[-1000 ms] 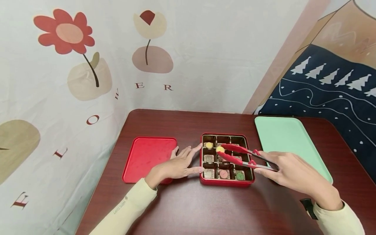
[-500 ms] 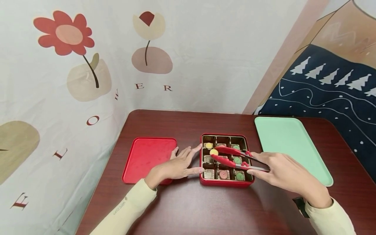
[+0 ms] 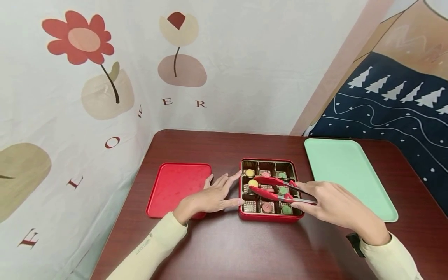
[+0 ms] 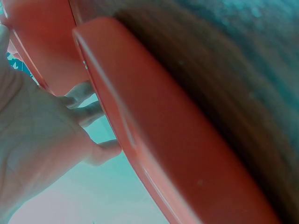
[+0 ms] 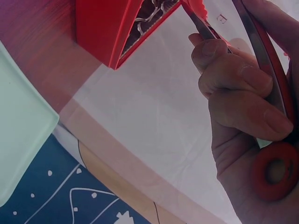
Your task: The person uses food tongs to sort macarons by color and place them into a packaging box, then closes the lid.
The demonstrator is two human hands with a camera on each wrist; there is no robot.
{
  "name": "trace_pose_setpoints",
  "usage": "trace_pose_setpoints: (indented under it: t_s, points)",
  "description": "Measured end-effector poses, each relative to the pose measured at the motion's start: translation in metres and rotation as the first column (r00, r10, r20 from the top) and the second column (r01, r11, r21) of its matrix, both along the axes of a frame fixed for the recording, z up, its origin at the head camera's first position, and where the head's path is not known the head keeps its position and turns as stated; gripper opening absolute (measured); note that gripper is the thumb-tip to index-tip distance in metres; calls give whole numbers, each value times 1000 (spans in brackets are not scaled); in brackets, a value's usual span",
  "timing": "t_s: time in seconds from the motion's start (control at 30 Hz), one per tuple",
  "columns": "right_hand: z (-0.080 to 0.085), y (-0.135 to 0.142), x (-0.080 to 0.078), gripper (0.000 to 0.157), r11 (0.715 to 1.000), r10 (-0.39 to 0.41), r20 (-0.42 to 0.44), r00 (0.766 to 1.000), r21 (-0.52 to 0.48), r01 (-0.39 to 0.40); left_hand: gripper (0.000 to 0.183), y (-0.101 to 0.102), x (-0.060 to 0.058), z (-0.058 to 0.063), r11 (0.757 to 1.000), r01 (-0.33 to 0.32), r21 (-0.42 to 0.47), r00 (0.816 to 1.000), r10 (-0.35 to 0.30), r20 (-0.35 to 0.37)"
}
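A red square box (image 3: pixel 271 218) with a dark divided liner stands mid-table. My left hand (image 3: pixel 210 198) lies at its left side, fingers spread, with fingertips touching the box edge. My right hand (image 3: pixel 336 202) grips red-tipped metal tongs (image 3: pixel 302 200) from the right; the right wrist view shows fingers curled round the tongs' handle (image 5: pixel 266 56). Between the tong tips, over the middle-left compartment, is a small round yellow piece (image 3: pixel 253 182). Another yellow piece (image 3: pixel 250 173) sits back left. Pink pieces (image 3: pixel 268 207) fill the middle column, green ones (image 3: pixel 287 210) the right. The tongs partly cover the centre.
A red lid (image 3: pixel 175 188) lies left of the box, partly under my left hand. To the right lies a mint-green tray (image 3: pixel 344 167). Behind the brown table (image 3: pixel 224 249) hangs a printed cloth (image 3: pixel 252 77).
The tongs with the yellow piece have moved left from the box's centre and lower over the middle-left compartment. My left hand has kept its place.
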State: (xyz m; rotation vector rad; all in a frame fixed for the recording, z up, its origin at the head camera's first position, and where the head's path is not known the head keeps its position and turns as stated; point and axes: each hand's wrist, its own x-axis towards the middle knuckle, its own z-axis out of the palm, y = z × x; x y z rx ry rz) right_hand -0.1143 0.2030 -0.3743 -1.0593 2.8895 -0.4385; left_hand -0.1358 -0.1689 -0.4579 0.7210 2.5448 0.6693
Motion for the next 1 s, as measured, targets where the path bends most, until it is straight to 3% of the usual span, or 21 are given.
trace_pose_setpoints:
  t_s: [0.33, 1.0]
  points:
    - [2, -3, 0, 56, 999, -21, 26, 999, 25, 20, 97, 0, 0, 0, 1000, 2, -1, 1000, -2, 6]
    - [-4, 5, 5, 60, 1000, -8, -13, 1000, -4, 8, 97, 1, 0, 1, 1000, 6, 17, 1000, -6, 1]
